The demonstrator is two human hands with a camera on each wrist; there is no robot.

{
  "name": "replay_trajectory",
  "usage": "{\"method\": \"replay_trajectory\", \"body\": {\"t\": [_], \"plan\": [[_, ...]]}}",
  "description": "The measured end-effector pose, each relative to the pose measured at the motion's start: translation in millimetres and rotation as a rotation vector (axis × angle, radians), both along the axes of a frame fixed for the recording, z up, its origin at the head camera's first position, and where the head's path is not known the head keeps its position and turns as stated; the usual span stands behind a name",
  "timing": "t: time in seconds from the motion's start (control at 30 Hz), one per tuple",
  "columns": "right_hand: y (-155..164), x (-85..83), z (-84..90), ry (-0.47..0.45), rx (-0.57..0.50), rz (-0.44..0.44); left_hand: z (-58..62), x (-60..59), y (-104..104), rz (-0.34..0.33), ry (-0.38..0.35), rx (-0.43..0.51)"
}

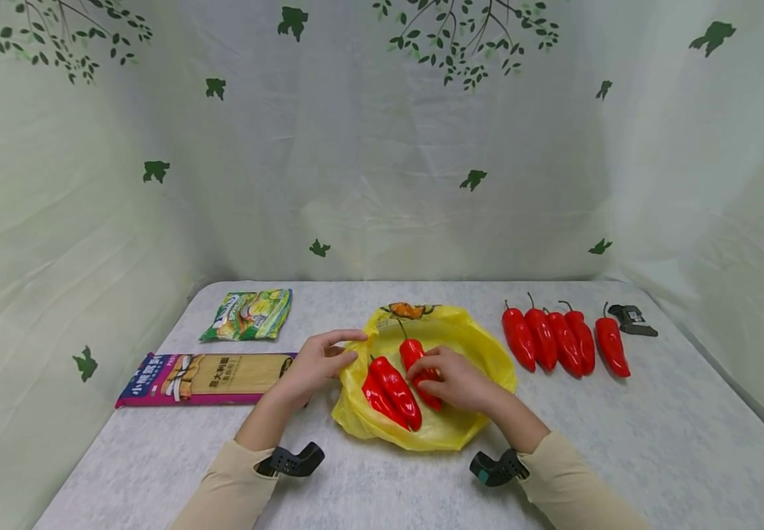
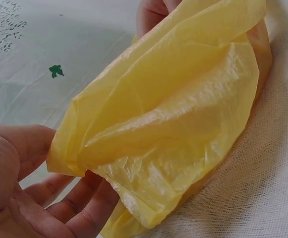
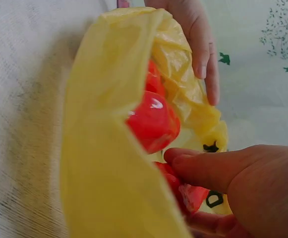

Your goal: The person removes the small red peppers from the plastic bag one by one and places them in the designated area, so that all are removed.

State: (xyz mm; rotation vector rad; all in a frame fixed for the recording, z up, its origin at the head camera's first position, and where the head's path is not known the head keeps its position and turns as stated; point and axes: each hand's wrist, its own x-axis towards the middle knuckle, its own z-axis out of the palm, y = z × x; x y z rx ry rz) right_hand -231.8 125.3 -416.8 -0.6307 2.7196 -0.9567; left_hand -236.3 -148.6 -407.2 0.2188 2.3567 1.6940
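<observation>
A yellow plastic bag (image 1: 488, 355) lies spread open on the table in front of me. My left hand (image 1: 321, 361) pinches its left rim between thumb and fingers, as the left wrist view shows. Inside the bag, two red chili peppers (image 1: 397, 390) lie side by side. Just right of them my right hand (image 1: 453, 377) holds another red chili pepper (image 1: 411, 350), stem pointing away from me. In the right wrist view, the thumb and fingers close around this pepper (image 3: 169, 174); the bag's near wall hides part of it.
Several red chili peppers (image 1: 566, 343) lie in a row right of the bag, beside a small black packet (image 1: 632, 321). To the left are a long pack of pasta (image 1: 223, 377) and a green snack packet (image 1: 249, 315). White fabric walls (image 1: 382, 221) enclose the table.
</observation>
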Motion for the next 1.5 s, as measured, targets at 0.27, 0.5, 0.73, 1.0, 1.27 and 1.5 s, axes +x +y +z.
{"method": "replay_trajectory", "body": {"t": [0.27,0.5,0.73,1.0,1.27,1.5], "plan": [[11,-0.6,15.2,0.034,-0.022,0.087,-1.1,-0.6,-1,0.002,0.002,-0.009],[23,0.3,28.9,0.027,0.018,0.129,-0.1,0.4,-1,-0.010,0.006,0.003],[34,0.3,40.4,-0.045,-0.026,0.112,-0.3,0.2,-1,-0.016,0.003,0.015],[50,-1.4,55.1,-0.026,-0.057,0.077,0.2,-0.3,0,-0.008,0.003,0.007],[71,-6.9,67.2,-0.026,-0.147,0.021,0.6,0.1,0,-0.007,0.004,0.009],[91,-11.2,74.6,-0.075,-0.180,-0.060,0.8,0.2,0,0.000,0.004,0.003]]}}
